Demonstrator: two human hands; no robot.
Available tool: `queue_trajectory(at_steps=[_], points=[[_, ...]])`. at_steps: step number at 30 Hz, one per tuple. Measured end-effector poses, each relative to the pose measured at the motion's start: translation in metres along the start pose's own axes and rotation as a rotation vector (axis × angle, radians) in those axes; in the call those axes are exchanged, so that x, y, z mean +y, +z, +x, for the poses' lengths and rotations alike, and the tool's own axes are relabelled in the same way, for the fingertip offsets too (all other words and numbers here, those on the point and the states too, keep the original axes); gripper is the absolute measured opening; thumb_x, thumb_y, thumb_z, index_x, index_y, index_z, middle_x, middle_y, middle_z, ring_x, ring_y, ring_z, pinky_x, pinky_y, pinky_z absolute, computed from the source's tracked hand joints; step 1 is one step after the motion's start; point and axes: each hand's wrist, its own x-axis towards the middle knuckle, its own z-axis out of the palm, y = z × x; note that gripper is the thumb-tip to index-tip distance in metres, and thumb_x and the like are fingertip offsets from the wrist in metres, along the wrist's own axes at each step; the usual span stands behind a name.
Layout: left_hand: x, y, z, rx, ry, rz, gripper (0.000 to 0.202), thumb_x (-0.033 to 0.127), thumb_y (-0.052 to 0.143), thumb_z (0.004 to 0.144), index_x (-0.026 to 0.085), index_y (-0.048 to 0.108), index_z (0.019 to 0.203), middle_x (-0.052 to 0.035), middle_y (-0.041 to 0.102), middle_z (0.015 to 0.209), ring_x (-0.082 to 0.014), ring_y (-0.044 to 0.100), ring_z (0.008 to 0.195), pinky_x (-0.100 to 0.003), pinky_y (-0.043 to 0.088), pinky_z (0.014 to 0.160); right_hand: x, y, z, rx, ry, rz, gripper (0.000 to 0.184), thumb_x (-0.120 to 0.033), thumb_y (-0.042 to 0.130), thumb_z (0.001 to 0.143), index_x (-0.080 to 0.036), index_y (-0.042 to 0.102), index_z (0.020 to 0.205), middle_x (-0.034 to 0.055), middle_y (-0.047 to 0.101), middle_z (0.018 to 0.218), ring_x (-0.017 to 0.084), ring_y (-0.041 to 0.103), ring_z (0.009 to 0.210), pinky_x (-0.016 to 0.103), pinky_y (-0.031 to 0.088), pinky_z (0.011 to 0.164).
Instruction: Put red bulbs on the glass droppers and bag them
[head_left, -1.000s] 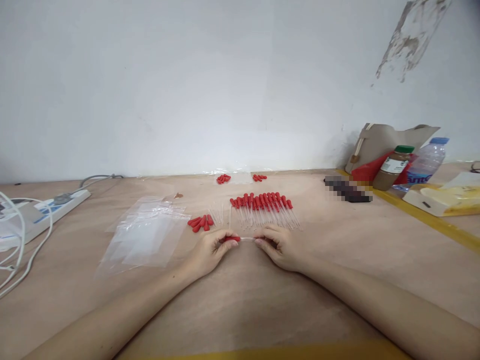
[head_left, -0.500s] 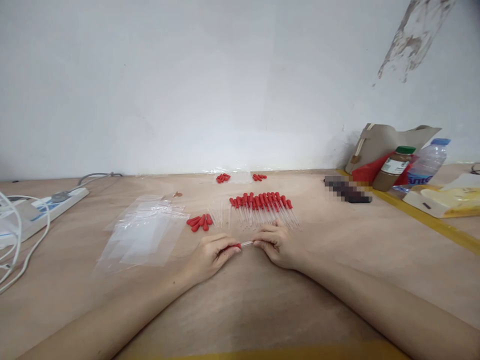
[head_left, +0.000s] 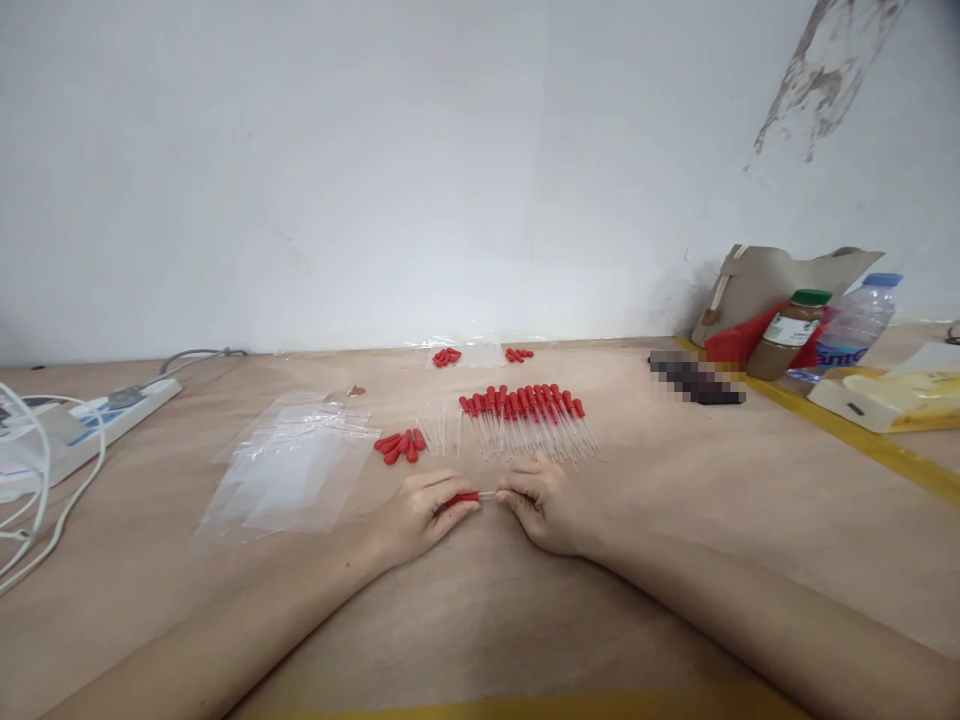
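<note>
My left hand (head_left: 431, 512) is closed on a red rubber dropper bulb (head_left: 463, 497), thumb and fingers pinching it. From the bulb's right end a clear glass dropper tube (head_left: 487, 495) runs into my right hand (head_left: 541, 503), whose fingertips pinch it. How deep the tube sits in the bulb cannot be seen. Just beyond my hands lies a row of droppers (head_left: 525, 410) with red bulbs pointing away from me. Left of that row are several bare glass tubes (head_left: 442, 430) and a small pile of loose red bulbs (head_left: 401, 444).
Clear zip bags (head_left: 292, 470) lie flat at the left. Farther left is a white power strip (head_left: 112, 430) with cables. More red bulbs (head_left: 446, 357) rest by the wall. On the right are a blurred dark object (head_left: 697, 380), a green-capped bottle (head_left: 787, 335) and a water bottle (head_left: 859, 320).
My right hand has come slightly left, nearer my left hand, and the visible stretch of tube is shorter. More of the red bulb shows at my left fingertips.
</note>
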Motion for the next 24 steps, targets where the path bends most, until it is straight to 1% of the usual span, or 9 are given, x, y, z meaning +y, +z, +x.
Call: queue_trajectory(at_steps=[5, 8, 11, 13, 14, 17, 19, 22, 24], points=[[-0.005, -0.003, 0.005, 0.047, 0.078, 0.063, 0.014, 0.021, 0.047, 0.086, 0.017, 0.059, 0.092, -0.0044, 0.063, 0.082, -0.0139, 0.058, 0.074, -0.025, 0.046, 0.067, -0.003, -0.002, 0.003, -0.021, 0.056, 0.030, 0.021, -0.021, 0.041, 0.085, -0.017, 0.059, 0.075, 0.0028, 0.058, 0.071, 0.013, 0.049, 0.066, 0.026, 0.035, 0.063], [-0.009, -0.005, 0.007, 0.104, 0.119, 0.127, 0.014, 0.019, 0.047, 0.086, 0.018, 0.059, 0.094, -0.0039, 0.063, 0.084, -0.0148, 0.057, 0.078, -0.027, 0.046, 0.072, -0.008, -0.007, 0.004, -0.028, 0.039, -0.062, 0.019, -0.023, 0.042, 0.084, -0.018, 0.060, 0.080, 0.0034, 0.060, 0.075, 0.014, 0.051, 0.072, 0.028, 0.034, 0.067], [-0.009, -0.007, 0.005, 0.151, 0.073, 0.168, 0.022, 0.019, 0.048, 0.085, 0.019, 0.054, 0.105, -0.0061, 0.058, 0.097, -0.0170, 0.054, 0.089, -0.030, 0.044, 0.079, -0.011, -0.014, 0.004, -0.075, 0.048, -0.130, 0.016, -0.022, 0.048, 0.080, -0.019, 0.062, 0.075, 0.0040, 0.062, 0.074, 0.016, 0.052, 0.073, 0.030, 0.033, 0.068], [-0.008, -0.009, 0.003, 0.170, -0.030, 0.171, 0.029, 0.021, 0.048, 0.084, 0.020, 0.049, 0.113, -0.0072, 0.054, 0.104, -0.0176, 0.053, 0.092, -0.030, 0.045, 0.079, -0.005, -0.019, 0.004, -0.111, 0.151, -0.058, 0.015, -0.021, 0.049, 0.078, -0.019, 0.063, 0.072, 0.0030, 0.063, 0.072, 0.015, 0.054, 0.068, 0.028, 0.035, 0.064], [-0.008, -0.010, 0.002, 0.169, -0.081, 0.164, 0.030, 0.022, 0.049, 0.084, 0.020, 0.048, 0.113, -0.0069, 0.053, 0.103, -0.0169, 0.053, 0.088, -0.029, 0.046, 0.075, 0.001, -0.022, 0.005, -0.125, 0.233, 0.005, 0.016, -0.022, 0.049, 0.077, -0.019, 0.063, 0.070, 0.0023, 0.063, 0.069, 0.014, 0.054, 0.063, 0.026, 0.036, 0.060], [-0.007, -0.014, 0.001, 0.120, -0.151, 0.122, 0.018, 0.024, 0.047, 0.084, 0.019, 0.054, 0.099, -0.0042, 0.053, 0.091, -0.0127, 0.053, 0.069, -0.023, 0.046, 0.060, 0.028, -0.030, 0.014, -0.110, 0.536, 0.214, 0.021, -0.029, 0.049, 0.075, -0.017, 0.060, 0.061, 0.0006, 0.059, 0.053, 0.012, 0.051, 0.048, 0.023, 0.035, 0.049], [-0.008, -0.015, 0.002, 0.070, -0.141, 0.110, 0.013, 0.023, 0.045, 0.084, 0.018, 0.057, 0.087, -0.0033, 0.053, 0.083, -0.0118, 0.051, 0.065, -0.023, 0.044, 0.058, 0.046, -0.034, 0.024, -0.025, 0.698, 0.275, 0.024, -0.032, 0.050, 0.072, -0.017, 0.058, 0.056, 0.0006, 0.057, 0.049, 0.012, 0.051, 0.046, 0.022, 0.037, 0.048], [-0.009, -0.014, 0.003, 0.041, -0.116, 0.111, 0.014, 0.023, 0.046, 0.083, 0.017, 0.057, 0.078, -0.0027, 0.052, 0.076, -0.0118, 0.049, 0.063, -0.023, 0.043, 0.056, 0.060, -0.033, 0.041, 0.107, 0.793, 0.185, 0.023, -0.031, 0.052, 0.067, -0.018, 0.054, 0.048, 0.0006, 0.056, 0.050, 0.012, 0.052, 0.050, 0.022, 0.038, 0.049], [-0.009, -0.014, 0.003, 0.049, -0.110, 0.113, 0.014, 0.024, 0.047, 0.083, 0.017, 0.056, 0.075, -0.0021, 0.051, 0.074, -0.0115, 0.049, 0.062, -0.022, 0.042, 0.054, 0.059, -0.028, 0.051, 0.129, 0.808, 0.088, 0.026, -0.030, 0.050, 0.066, -0.019, 0.048, 0.043, -0.0003, 0.053, 0.047, 0.013, 0.051, 0.049, 0.022, 0.036, 0.047]])
